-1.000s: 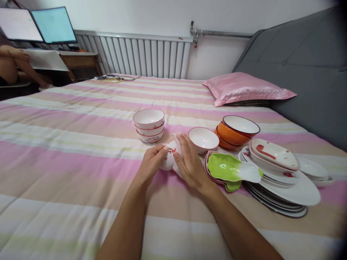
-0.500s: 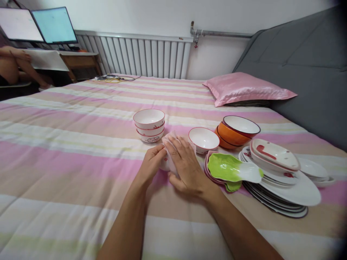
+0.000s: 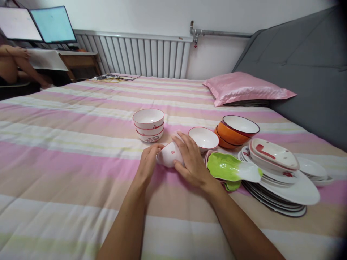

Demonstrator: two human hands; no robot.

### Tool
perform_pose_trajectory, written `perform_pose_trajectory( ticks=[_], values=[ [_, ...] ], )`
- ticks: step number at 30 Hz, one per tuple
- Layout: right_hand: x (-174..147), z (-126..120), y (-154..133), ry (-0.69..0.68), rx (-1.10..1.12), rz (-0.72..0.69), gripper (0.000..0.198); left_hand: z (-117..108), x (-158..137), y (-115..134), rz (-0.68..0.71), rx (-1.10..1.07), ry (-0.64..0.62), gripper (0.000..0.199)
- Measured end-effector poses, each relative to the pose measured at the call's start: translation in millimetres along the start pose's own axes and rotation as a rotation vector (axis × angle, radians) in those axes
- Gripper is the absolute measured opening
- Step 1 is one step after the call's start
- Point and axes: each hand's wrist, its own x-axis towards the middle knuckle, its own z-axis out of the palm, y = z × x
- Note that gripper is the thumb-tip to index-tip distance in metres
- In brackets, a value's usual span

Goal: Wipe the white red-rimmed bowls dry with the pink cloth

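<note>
head view: at frame centre, left hand pinches a tilted bowl by its edge, seemingly to steady it, while right hand, half-curled, clasps the opposite side, pale cloth showing at its fingertips.

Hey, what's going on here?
A person has a white bowl tilted between both hands, left hand at one side and right hand at the other, over a striped bedspread. Three stacked bowls stand just beyond. To the right are another white bowl, orange bowls, a green-and-white dish and piled plates.
</note>
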Motion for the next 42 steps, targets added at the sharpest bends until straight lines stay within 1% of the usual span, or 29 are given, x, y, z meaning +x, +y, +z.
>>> perform_pose_trajectory(
  ticks=[3, 7, 10, 13, 16, 18, 21, 23, 28, 31, 36, 42],
  values=[
    [1, -1, 5, 0.028, 0.029, 0.027, 0.069, -2, 2, -8, -0.050, 0.024, 0.018, 0.022],
    [1, -2, 7, 0.038, 0.061, 0.036, 0.070, -4, 4, -14, -0.071, 0.016, 0.002, 0.021],
    [1, -1, 9, 0.059, 0.086, 0.062, 0.069, -3, 2, -11, -0.134, -0.003, -0.002, 0.015],
    [0, 0, 13, 0.090, 0.117, 0.102, 0.068, -2, 0, -5, -0.218, -0.010, -0.045, 0.008],
    [-1, 2, 16, 0.108, 0.143, 0.122, 0.068, -1, 0, -4, -0.258, -0.008, -0.090, 0.008],
    [-1, 2, 17, 0.110, 0.152, 0.124, 0.068, -2, 0, -5, -0.270, -0.017, -0.110, 0.011],
    [-1, 2, 18, 0.110, 0.164, 0.133, 0.068, -3, 1, -7, -0.249, -0.031, -0.132, 0.017],
    [-2, 2, 19, 0.115, 0.177, 0.138, 0.068, -4, 0, -7, -0.218, -0.048, -0.161, 0.018],
    [-3, 3, 23, 0.139, 0.220, 0.141, 0.066, -4, -4, 0, -0.191, -0.115, -0.292, 0.023],
    [-3, 3, 22, 0.147, 0.231, 0.139, 0.064, -3, -5, 1, -0.157, -0.163, -0.343, 0.026],
    [-1, 2, 14, 0.141, 0.208, 0.097, 0.059, -4, -4, 1, -0.118, -0.195, -0.317, 0.027],
    [0, -4, -1, 0.094, 0.062, -0.014, 0.060, -6, -5, 6, -0.084, -0.219, -0.288, 0.027]
  ],
)
